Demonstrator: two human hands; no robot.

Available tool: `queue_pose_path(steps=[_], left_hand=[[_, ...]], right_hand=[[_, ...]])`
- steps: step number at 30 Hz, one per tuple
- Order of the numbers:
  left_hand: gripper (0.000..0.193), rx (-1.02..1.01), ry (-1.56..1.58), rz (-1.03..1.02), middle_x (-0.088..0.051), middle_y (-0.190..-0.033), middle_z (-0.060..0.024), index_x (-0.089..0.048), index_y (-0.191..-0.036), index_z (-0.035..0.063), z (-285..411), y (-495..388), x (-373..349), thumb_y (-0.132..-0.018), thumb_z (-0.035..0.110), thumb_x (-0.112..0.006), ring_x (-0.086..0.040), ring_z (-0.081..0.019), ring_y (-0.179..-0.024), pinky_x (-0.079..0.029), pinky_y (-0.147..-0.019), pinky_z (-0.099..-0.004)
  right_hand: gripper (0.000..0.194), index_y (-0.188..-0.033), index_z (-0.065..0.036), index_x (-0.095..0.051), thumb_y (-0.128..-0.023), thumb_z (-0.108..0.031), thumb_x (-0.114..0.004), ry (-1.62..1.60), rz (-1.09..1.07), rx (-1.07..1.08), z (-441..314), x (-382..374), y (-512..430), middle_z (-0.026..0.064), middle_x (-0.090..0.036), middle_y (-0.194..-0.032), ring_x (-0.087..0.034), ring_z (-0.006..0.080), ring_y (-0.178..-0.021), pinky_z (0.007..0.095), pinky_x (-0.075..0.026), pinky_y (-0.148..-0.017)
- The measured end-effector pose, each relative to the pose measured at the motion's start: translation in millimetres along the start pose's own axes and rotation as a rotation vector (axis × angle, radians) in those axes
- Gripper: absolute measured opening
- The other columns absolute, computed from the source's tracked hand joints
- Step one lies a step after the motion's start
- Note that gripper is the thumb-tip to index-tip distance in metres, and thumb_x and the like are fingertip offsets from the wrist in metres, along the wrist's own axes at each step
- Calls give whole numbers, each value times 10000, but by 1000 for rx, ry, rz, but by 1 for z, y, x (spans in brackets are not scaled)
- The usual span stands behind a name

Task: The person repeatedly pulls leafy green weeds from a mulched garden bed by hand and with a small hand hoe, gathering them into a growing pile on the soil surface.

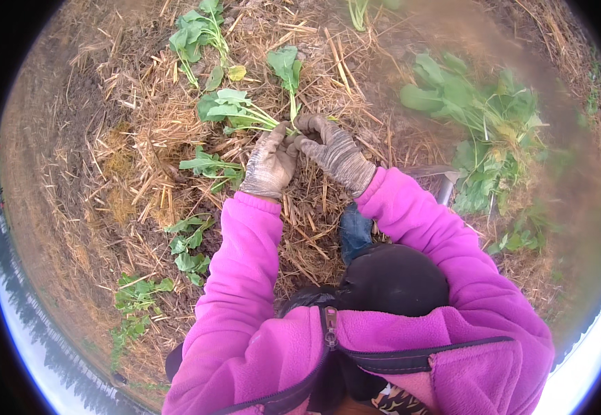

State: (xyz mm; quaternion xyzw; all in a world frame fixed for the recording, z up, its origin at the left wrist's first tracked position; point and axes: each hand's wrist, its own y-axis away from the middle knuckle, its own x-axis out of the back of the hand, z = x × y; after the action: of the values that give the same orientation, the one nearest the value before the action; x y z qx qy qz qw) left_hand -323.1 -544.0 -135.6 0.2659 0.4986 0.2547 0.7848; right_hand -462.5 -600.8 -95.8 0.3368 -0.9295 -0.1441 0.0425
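My left hand [270, 161], in a soiled knit work glove, is closed around the lower stems of a leafy green seedling [235, 110] whose leaves point to the left. Beside it my right hand [334, 151], gloved alike, has its bent fingertips at the base of the same stems, close to my left fingers. Another green seedling [286, 70] rises just beyond the fingertips; whether the right fingers grip it is unclear. A smaller leafy plant [212, 167] lies left of my left wrist. The roots are hidden by the gloves.
Straw mulch [160, 135] covers dark soil around me. More green plants [196, 33] lie farther off, others [191, 249] to the left. At the right is a blurred heap of leafy seedlings [487, 124], with a grey metal part [444, 189] near my right forearm.
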Motion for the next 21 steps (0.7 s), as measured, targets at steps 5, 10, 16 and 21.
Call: queue_pose_path(steps=[5,10,16,21], left_hand=[[291,111,-107,-65,-549,-900,-75,-492,-1066,-13,-2,12,5,-831,144,-559,-543,-160,-773,-467,-641,-246],[367,226,-467,-94,-560,-840,-36,-527,-1083,42,16,45,-10,-828,303,-560,-532,-107,-698,-432,-607,-217],[236,160,-722,90,-547,-734,43,-591,-957,104,22,101,-7,-817,293,-611,-383,-26,-518,-303,-460,-153],[300,-19,-311,189,-547,-784,9,-543,-1001,4,61,137,21,-831,245,-597,-439,-34,-552,-349,-444,-157]], right_hand=[[268,-1070,1,-460,-816,-36,-536,-6,32,58,19,0,14,74,-500,-998,-495,130,-947,278,-417,-861],[205,-960,-14,-514,-760,3,-554,196,-236,307,14,3,26,108,-525,-934,-523,226,-922,330,-427,-822],[250,-1022,-26,-541,-808,-151,-576,213,-715,335,-13,12,43,131,-530,-957,-521,264,-951,359,-412,-846],[284,-983,-103,-600,-812,-322,-545,1329,23,270,-7,28,-31,63,-557,-1061,-513,254,-995,382,-432,-822]])
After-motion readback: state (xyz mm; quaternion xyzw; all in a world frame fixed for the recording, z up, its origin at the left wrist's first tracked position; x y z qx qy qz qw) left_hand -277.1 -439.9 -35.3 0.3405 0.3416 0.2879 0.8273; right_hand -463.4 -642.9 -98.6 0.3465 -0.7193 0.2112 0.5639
